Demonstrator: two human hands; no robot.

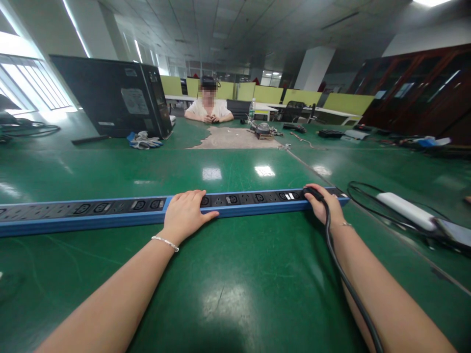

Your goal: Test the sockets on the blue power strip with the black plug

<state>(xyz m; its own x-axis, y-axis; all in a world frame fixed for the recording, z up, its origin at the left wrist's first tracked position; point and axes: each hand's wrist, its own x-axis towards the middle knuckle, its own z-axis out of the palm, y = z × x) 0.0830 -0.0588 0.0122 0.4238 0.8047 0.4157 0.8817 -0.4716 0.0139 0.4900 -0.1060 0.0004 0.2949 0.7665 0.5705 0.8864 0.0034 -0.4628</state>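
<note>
A long blue power strip (257,212) with a black socket face lies across the green table. My left hand (187,213) grips it near its middle, fingers over the far edge and thumb along the near side. Close to the strip's right end, my right hand (326,203) holds a black plug (312,192) against the sockets. From the plug a thick black cable (340,274) runs down over my right forearm toward the bottom edge. Whether the plug is fully seated is hidden by my fingers.
On the green table (221,264), a white adapter (405,211) with black cables lies at right. A black computer case (121,98) and gloves (144,140) are at back left. A person (208,108) sits across the table, near a bottle (252,109) and a small device (263,129).
</note>
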